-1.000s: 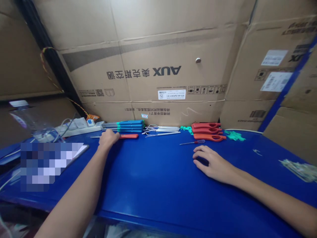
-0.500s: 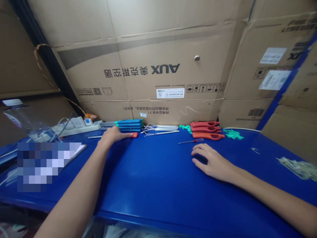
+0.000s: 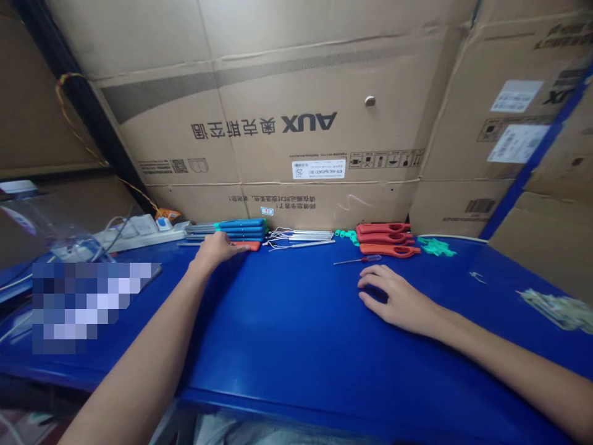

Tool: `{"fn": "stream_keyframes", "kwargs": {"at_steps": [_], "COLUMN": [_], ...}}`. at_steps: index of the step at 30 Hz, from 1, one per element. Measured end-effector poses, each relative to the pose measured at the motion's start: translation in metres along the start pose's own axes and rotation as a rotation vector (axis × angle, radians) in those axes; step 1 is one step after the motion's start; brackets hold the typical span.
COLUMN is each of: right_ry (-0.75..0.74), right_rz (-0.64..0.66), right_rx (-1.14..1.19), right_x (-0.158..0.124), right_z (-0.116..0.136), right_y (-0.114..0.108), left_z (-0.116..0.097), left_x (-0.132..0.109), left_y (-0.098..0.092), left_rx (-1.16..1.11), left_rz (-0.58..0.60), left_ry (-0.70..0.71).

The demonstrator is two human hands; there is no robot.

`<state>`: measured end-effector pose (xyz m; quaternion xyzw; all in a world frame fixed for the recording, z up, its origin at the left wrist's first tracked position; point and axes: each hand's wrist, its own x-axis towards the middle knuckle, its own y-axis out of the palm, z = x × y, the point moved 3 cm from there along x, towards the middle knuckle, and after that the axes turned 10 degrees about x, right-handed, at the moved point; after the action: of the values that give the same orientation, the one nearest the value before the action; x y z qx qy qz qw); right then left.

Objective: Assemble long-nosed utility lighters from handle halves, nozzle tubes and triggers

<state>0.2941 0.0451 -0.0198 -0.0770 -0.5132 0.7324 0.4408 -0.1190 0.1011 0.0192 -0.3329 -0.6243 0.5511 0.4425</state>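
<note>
My left hand (image 3: 217, 248) is closed on an orange-handled tool (image 3: 252, 246) with a thin metal shaft, its thumb along the handle. The fingers' far side is hidden. Just behind lies a stack of blue-handled tools (image 3: 245, 230) with metal shafts pointing left. My right hand (image 3: 386, 293) rests on the table, fingers curved and apart, holding nothing. Beyond its fingertips lies a small screwdriver (image 3: 370, 258) with a clear purplish handle. Red and orange hollow handles (image 3: 386, 238) are stacked behind that. Metal rods with white wires (image 3: 308, 237) lie between the two stacks.
Green plastic pieces (image 3: 435, 246) lie right of the red handles. A pile of pale strips (image 3: 558, 309) is at the far right. On the left are a bottle (image 3: 50, 222), a power strip (image 3: 143, 238) and a pixelated flat item (image 3: 92, 303). Cardboard (image 3: 278, 74) walls the back.
My left hand has moved the orange-handled tool slightly right and back, closer against the blue-handled stack. My right hand has stayed in place. The camera view has shifted slightly.
</note>
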Motion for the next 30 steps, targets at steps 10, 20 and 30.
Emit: {"fn": "stream_keyframes", "kwargs": {"at_steps": [10,20,30], "right_ry": [-0.001,0.004,-0.001], "right_rz": [0.001,0.018,-0.006], "right_rx": [-0.007,0.007,-0.002], "right_x": [0.0002,0.0006,0.0008], "right_z": [0.0028,0.0018,0.0013], "right_y": [-0.0009,-0.0006,-0.0009], "left_z": [-0.0053,-0.0060,-0.0092], "left_x": [-0.0050,-0.0044,-0.0071], "left_y": [-0.0033,-0.0007,-0.0037], "left_rx": [-0.012,-0.016,-0.005], "left_rz": [-0.002,-0.007,0.005], "left_ry": [0.002,0.016,0.041]}}
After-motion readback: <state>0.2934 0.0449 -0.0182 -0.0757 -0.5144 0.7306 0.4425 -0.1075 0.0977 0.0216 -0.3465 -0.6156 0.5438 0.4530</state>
